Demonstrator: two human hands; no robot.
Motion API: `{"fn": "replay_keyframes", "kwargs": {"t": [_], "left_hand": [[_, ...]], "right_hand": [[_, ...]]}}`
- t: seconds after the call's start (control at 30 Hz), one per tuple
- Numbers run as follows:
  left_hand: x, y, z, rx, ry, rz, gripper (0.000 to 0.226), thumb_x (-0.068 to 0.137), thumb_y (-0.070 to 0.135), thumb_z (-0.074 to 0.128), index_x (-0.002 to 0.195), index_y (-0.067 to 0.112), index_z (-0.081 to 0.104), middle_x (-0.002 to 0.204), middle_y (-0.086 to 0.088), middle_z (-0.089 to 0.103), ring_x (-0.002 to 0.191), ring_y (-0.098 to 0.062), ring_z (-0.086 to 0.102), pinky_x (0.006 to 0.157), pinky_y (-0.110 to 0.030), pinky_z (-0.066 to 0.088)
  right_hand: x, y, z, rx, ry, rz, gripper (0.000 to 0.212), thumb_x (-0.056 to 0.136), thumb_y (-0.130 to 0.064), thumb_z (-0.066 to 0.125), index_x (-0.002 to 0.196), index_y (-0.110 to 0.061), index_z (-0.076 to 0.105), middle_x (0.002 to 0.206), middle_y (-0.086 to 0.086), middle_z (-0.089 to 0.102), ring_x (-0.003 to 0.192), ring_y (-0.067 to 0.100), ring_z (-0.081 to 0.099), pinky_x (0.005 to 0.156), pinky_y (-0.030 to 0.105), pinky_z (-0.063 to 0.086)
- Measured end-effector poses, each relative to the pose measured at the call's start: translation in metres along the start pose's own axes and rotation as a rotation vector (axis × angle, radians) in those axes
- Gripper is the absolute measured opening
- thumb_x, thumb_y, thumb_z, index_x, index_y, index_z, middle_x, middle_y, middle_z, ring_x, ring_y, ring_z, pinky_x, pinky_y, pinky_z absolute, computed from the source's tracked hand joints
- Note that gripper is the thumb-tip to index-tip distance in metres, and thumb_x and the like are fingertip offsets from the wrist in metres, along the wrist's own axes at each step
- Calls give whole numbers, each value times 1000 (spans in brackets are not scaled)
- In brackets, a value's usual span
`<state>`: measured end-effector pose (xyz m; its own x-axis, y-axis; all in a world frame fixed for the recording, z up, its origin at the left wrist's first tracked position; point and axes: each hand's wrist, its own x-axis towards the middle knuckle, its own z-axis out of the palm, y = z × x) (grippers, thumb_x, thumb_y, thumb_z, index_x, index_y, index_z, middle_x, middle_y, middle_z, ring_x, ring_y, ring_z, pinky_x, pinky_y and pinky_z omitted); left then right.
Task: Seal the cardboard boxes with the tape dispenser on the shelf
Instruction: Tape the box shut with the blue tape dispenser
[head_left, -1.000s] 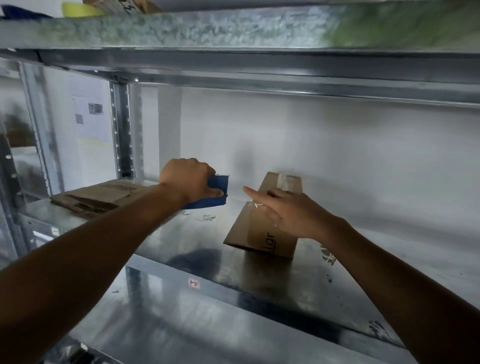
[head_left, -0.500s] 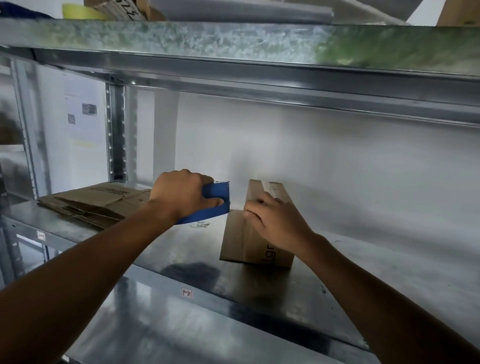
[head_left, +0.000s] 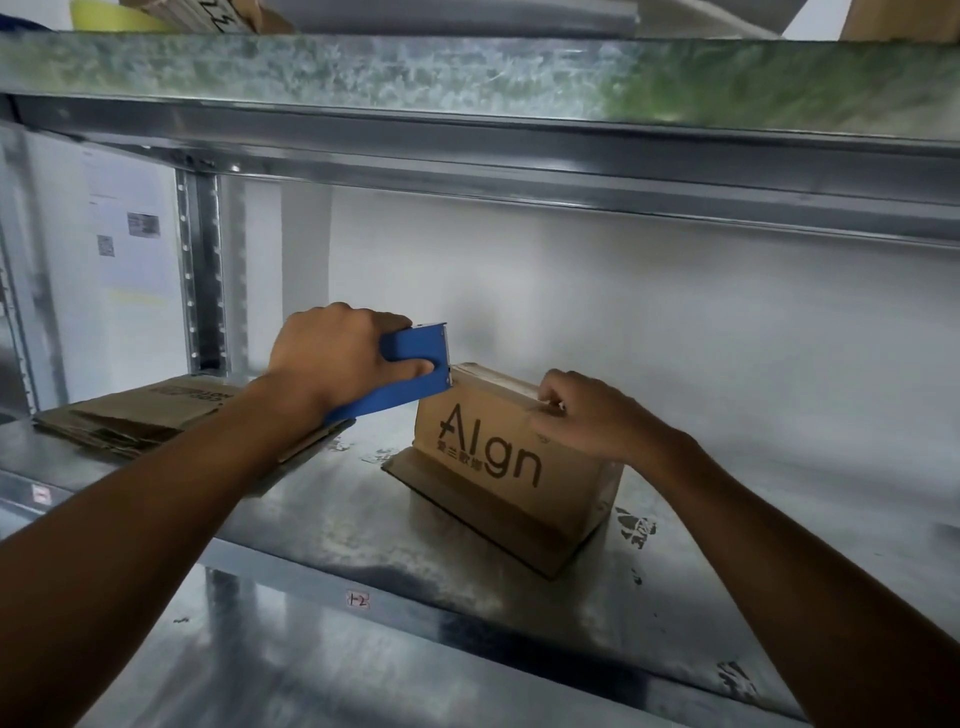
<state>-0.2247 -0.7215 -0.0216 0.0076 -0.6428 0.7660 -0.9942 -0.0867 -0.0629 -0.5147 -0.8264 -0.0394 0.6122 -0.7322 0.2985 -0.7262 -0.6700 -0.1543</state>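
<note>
In the head view, your left hand (head_left: 332, 358) has its fingers wrapped round the blue tape dispenser (head_left: 410, 374), thumb laid along its near side. The dispenser's front end touches the left top corner of the cardboard box (head_left: 498, 457). The box stands on the metal shelf (head_left: 363, 530) about midway along it, between the front edge and the back wall, with a flap splayed out at its base. Your right hand (head_left: 587, 415) curls its fingers over the box's top near edge and grips it there. A stack of flattened cartons (head_left: 135, 415) lies at the shelf's left end. The box looks light and probably empty, so it will likely slide on the smooth metal or cave in under pressure. Brace it at the top edge and corners, where the card is stiffest, and run the dispenser along the seam with even, moderate pressure.
</note>
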Motion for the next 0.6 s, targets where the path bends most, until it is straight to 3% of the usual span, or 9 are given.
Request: {"fn": "replay_keyframes", "kwargs": {"t": [0.07,0.13,0.3,0.4,0.5,0.6], "left_hand": [[3,2,2,-17,-18,0,56,83,85,45,112,43,67,74,11,64,67,-16,52,57,-26,33],[3,3,4,-19,-41,6,62,80,87,39,115,45,66,79,9,69,68,-16,52,59,-28,37],[-5,2,9,-11,-60,26,56,83,83,48,117,44,67,81,8,71,67,-15,51,56,-26,32],[-8,-4,9,-32,-58,7,60,79,87,47,121,47,66,85,6,73,73,-20,62,60,-28,39],[-12,-12,7,-53,-30,0,71,73,92,41,125,50,64,88,4,75,81,-25,68,62,-29,39],[-16,-16,3,-78,21,8,74,71,97,41,120,49,68,79,3,74,71,-26,67,61,-29,39]], "right_hand": [[6,-2,8,-116,-28,-31,67,90,-73,45,146,-36,39,122,-7,48,114,17,48,86,41,48],[9,2,14,-199,9,-46,68,94,-71,44,153,-38,34,128,-1,44,119,21,43,93,45,47],[8,18,11,-190,-27,-146,53,100,-56,51,150,-38,44,136,-3,47,122,19,44,97,40,46],[6,33,-2,-103,-124,-204,48,103,-43,55,149,-38,45,138,-10,48,122,12,46,102,36,44],[-2,52,-14,-56,-194,-175,44,104,-27,56,146,-37,46,138,-14,49,122,6,43,104,32,41],[-9,57,-10,-63,-180,-102,39,97,-12,55,130,-32,48,131,-8,49,120,8,36,100,37,42]]}}
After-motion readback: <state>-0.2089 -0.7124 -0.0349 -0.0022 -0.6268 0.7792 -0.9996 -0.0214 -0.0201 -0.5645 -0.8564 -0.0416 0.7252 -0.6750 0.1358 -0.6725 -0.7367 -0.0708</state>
